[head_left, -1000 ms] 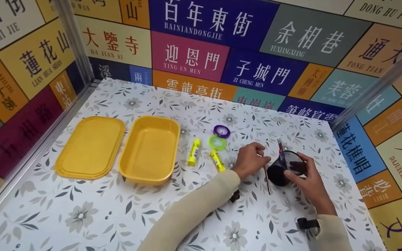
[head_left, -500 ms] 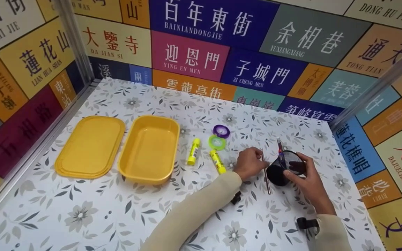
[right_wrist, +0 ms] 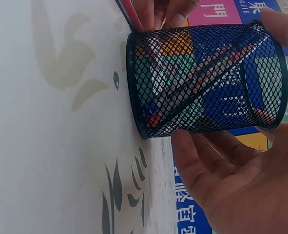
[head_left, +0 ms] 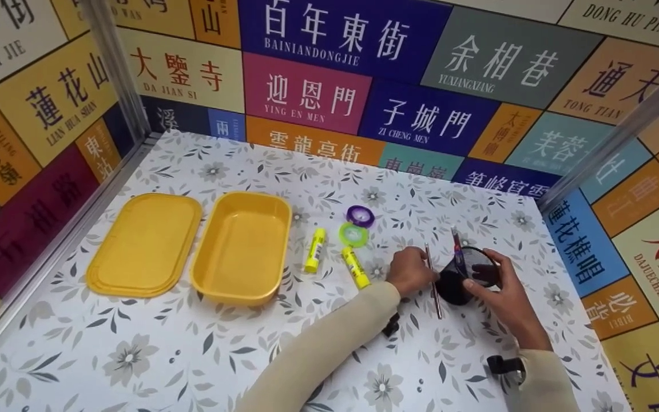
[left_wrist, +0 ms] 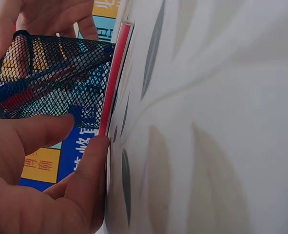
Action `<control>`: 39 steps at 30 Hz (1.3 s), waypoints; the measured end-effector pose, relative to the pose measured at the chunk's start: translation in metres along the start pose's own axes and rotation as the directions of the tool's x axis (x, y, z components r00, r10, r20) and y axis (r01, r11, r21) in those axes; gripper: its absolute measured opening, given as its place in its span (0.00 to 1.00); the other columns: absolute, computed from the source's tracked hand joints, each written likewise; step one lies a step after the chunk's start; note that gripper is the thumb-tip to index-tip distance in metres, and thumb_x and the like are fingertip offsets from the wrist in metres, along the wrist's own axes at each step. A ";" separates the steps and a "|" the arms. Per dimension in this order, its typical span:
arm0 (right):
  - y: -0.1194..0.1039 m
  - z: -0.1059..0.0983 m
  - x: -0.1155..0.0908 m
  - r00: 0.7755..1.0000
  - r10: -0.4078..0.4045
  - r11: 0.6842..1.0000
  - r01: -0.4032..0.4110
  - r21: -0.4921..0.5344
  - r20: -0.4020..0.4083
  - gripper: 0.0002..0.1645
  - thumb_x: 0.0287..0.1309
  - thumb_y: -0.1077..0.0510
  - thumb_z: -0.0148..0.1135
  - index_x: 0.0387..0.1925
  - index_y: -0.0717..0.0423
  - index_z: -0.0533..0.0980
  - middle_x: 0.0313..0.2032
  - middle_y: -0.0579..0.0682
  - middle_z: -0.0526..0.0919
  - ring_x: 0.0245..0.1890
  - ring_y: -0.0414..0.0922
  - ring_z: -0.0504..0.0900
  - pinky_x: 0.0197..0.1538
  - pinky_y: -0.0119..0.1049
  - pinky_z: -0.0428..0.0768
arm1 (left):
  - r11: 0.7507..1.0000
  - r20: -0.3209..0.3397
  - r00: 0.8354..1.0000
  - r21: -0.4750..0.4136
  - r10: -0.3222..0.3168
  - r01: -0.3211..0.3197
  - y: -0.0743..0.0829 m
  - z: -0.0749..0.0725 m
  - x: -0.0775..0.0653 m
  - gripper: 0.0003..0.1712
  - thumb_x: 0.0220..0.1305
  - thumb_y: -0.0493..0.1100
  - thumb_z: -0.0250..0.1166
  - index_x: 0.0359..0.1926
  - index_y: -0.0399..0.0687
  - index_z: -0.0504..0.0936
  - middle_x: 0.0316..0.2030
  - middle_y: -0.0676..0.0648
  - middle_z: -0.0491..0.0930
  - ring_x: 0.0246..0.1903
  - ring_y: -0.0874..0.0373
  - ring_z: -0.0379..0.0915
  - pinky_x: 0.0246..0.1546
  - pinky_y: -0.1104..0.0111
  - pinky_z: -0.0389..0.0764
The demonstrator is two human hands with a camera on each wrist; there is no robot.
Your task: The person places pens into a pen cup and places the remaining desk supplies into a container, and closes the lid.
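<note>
A black mesh pen cup point(head_left: 454, 286) stands upright on the table at the right, with red and blue pens point(left_wrist: 46, 80) leaning inside it. My right hand point(head_left: 505, 292) holds the cup from its right side, thumb on the near wall and fingers behind. Just left of the cup is a slim red pencil point(head_left: 437, 306), close along the tabletop. My left hand point(head_left: 411, 273) grips its far half with the fingertips; part of the pencil is hidden behind a finger in the left wrist view. In the right wrist view, the red pencil point(right_wrist: 129, 13) overlaps the cup's base edge.
Two yellow glue sticks point(head_left: 315, 250) lie left of my left hand. Beyond them are a purple tape roll point(head_left: 349, 220) and a green tape roll point(head_left: 342, 236). A yellow box point(head_left: 242, 246) and its flat lid point(head_left: 145, 243) sit further left. Printed walls border the table.
My left hand has moved slightly right and closed its fingers onto the pencil, whose far end now shows beyond the hand. My right hand keeps holding the cup.
</note>
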State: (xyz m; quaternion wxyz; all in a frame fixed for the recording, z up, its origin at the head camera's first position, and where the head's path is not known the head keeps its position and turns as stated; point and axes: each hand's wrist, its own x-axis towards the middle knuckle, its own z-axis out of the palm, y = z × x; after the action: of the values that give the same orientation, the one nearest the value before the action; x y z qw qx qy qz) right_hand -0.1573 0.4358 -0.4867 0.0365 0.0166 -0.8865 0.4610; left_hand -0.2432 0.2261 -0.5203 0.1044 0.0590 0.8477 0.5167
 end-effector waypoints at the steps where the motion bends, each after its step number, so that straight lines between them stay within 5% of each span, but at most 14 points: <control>1: 0.000 -0.001 0.000 1.000 -0.007 1.000 0.007 0.001 -0.001 0.50 0.69 0.55 0.71 0.82 0.47 0.53 0.66 0.63 0.75 0.55 0.35 0.79 0.50 0.22 0.78 | 1.000 -0.004 1.000 0.011 -0.003 0.003 -0.002 0.003 0.004 0.19 0.48 0.46 0.83 0.41 0.49 0.88 0.29 0.54 0.83 0.29 0.60 0.77 0.32 0.68 0.81; 8: -0.003 -0.008 -0.001 0.999 -0.006 0.995 0.010 0.100 -0.045 0.42 0.74 0.56 0.65 0.82 0.46 0.57 0.64 0.59 0.74 0.58 0.39 0.80 0.49 0.29 0.85 | 0.998 0.031 1.000 0.055 -0.004 0.002 -0.004 0.014 0.017 0.17 0.44 0.43 0.84 0.20 0.50 0.80 0.22 0.52 0.80 0.24 0.56 0.73 0.23 0.66 0.76; 16: -0.005 -0.019 0.000 1.000 -0.012 0.991 0.014 0.134 -0.011 0.38 0.71 0.59 0.68 0.76 0.61 0.63 0.61 0.50 0.77 0.56 0.39 0.83 0.46 0.33 0.89 | 0.991 0.025 0.999 0.129 -0.032 0.028 0.004 0.016 0.013 0.17 0.46 0.43 0.84 0.19 0.50 0.80 0.22 0.51 0.82 0.22 0.57 0.76 0.23 0.68 0.79; 27: -0.008 -0.027 -0.004 0.998 0.034 0.999 -0.033 -0.022 0.061 0.44 0.69 0.52 0.71 0.79 0.51 0.61 0.68 0.60 0.73 0.60 0.35 0.80 0.50 0.27 0.84 | 0.980 0.006 1.000 0.201 0.004 -0.006 -0.008 0.038 0.030 0.12 0.47 0.41 0.79 0.23 0.51 0.82 0.26 0.51 0.84 0.24 0.59 0.76 0.24 0.69 0.78; 39: -0.010 -0.027 0.000 0.992 0.083 0.996 -0.082 -0.020 0.096 0.47 0.69 0.49 0.71 0.81 0.48 0.59 0.69 0.61 0.73 0.61 0.35 0.80 0.51 0.28 0.84 | 0.916 0.033 0.995 0.389 0.095 -0.101 -0.012 0.045 0.031 0.16 0.51 0.50 0.77 0.17 0.56 0.79 0.30 0.49 0.81 0.31 0.54 0.78 0.28 0.64 0.81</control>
State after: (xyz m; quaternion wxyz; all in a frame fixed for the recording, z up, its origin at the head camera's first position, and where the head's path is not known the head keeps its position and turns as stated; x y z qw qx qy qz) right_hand -0.1549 0.4521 -0.4628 -0.0253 0.0018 -0.8907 0.4538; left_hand -0.2626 0.2665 -0.5543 0.0704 0.1245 0.9288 0.3418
